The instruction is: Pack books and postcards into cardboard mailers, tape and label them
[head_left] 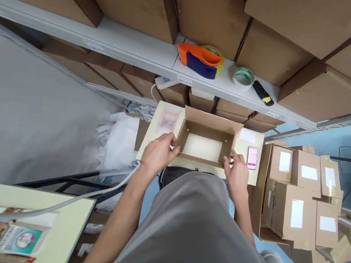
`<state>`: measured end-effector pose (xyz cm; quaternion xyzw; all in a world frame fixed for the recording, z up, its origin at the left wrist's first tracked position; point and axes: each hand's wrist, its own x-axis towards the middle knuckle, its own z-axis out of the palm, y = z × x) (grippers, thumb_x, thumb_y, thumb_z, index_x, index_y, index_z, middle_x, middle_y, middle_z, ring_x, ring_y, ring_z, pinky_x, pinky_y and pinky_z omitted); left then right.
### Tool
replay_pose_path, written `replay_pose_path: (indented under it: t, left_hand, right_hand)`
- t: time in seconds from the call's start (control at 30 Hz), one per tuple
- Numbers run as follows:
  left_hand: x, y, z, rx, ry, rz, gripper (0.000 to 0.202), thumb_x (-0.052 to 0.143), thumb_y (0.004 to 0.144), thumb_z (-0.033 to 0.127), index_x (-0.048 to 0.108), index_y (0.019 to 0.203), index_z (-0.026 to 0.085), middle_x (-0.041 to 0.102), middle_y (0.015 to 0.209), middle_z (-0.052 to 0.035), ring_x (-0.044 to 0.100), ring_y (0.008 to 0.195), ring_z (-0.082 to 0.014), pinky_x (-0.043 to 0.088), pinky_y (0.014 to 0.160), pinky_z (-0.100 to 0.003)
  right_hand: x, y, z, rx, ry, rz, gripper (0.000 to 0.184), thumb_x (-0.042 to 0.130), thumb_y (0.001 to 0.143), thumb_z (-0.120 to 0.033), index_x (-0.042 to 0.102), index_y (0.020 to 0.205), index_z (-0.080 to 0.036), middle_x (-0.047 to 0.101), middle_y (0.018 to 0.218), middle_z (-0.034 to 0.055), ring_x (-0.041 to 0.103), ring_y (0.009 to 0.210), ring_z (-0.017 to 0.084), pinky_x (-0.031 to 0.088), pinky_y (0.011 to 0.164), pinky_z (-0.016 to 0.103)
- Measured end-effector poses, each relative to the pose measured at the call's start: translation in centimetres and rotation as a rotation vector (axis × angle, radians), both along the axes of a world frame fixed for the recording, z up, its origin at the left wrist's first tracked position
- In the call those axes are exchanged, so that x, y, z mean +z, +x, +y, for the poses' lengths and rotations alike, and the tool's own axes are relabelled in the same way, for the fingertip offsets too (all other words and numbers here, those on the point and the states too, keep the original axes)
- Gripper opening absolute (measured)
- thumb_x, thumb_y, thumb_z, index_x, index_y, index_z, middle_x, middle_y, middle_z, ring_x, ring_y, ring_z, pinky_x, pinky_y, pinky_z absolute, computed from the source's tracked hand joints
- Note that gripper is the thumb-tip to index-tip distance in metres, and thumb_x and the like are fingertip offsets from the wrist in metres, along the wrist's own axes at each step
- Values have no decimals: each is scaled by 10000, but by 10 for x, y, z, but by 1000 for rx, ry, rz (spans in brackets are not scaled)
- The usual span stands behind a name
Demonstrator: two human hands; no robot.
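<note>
An open cardboard box [204, 158] stands on the pale yellow table [182, 163] in front of me, its far flap raised. A pale surface shows at its bottom; whether that is the tabletop or a lining I cannot tell. My left hand [160, 149] grips the box at its near left corner, thumb and fingers bent around the edge. At the near right corner my right hand [236, 170] pinches the side wall. To the left of the box lies a clear plastic packet [168, 119] with something reddish in it. A phone [252, 158] with a lit screen and a white paper [247, 135] lie on the right.
Above the table runs a grey shelf [125, 46] of cardboard boxes, holding an orange-blue tape dispenser [202, 60], a tape roll [243, 78] and a black-yellow cutter [263, 93]. Labelled cartons [296, 213] are piled at right. A white cable [85, 197] crosses at left above another table [69, 230].
</note>
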<state>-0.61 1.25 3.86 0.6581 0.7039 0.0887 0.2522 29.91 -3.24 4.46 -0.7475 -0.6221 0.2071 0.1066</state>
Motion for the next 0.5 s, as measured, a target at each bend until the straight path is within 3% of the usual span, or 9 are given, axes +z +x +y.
replay_pose_path:
  t: [0.07, 0.13, 0.2, 0.27, 0.33, 0.43, 0.5]
  left_hand:
    - [-2, 2, -6, -69, -33, -71, 284, 723, 994, 478, 728, 1159, 247, 818, 1235, -111, 798, 1099, -343, 602, 975, -436]
    - [-7, 1, -11, -158, -55, -173, 547, 717, 1005, 623, 718, 1381, 226, 756, 1483, -144, 725, 1371, -366, 560, 1174, -470]
    - [-12, -1, -15, -242, -92, -257, 783, 750, 963, 717, 653, 1554, 213, 629, 1686, -156, 571, 1590, -376, 458, 1324, -491]
    - [-18, -2, -16, -285, -129, -297, 893, 795, 919, 752, 628, 1606, 205, 549, 1763, -163, 486, 1664, -387, 406, 1374, -498]
    - [-24, -1, -13, -260, -145, -301, 861, 800, 937, 730, 641, 1596, 198, 599, 1716, -178, 546, 1615, -409, 444, 1346, -514]
    - [-34, 8, -3, -91, -80, -260, 884, 826, 972, 615, 538, 1686, 181, 699, 1578, -222, 656, 1491, -452, 523, 1257, -557]
    - [-42, 17, 6, 0, 50, -220, 1080, 898, 933, 518, 357, 1788, 140, 592, 1667, -297, 566, 1574, -500, 491, 1278, -604]
  right_hand:
    - [-3, -1, -3, 103, -24, 93, 491, 616, 1129, -516, 728, 1528, -253, 734, 1424, 179, 778, 1185, 346, 625, 1001, 462]
    - [-6, 3, -5, 205, -77, 159, 600, 700, 1073, -645, 740, 1525, -253, 639, 1630, 186, 610, 1527, 422, 544, 1236, 569]
    - [-9, 11, -6, 265, -144, 195, 766, 799, 970, -744, 732, 1538, -235, 527, 1764, 184, 420, 1692, 462, 438, 1348, 636]
    - [-12, 20, -4, 286, -163, 230, 849, 839, 923, -770, 711, 1563, -226, 510, 1784, 187, 413, 1702, 460, 416, 1369, 641]
    - [-15, 27, 2, 259, -115, 253, 786, 814, 962, -741, 712, 1553, -233, 610, 1696, 192, 558, 1600, 437, 477, 1324, 609]
    - [-22, 31, 16, 150, -27, 217, 618, 732, 1050, -654, 734, 1501, -232, 768, 1431, 192, 729, 1347, 416, 596, 1159, 575]
    - [-30, 29, 25, 64, 11, 165, 540, 667, 1093, -549, 718, 1507, -207, 771, 1346, 202, 748, 1258, 415, 618, 1090, 581]
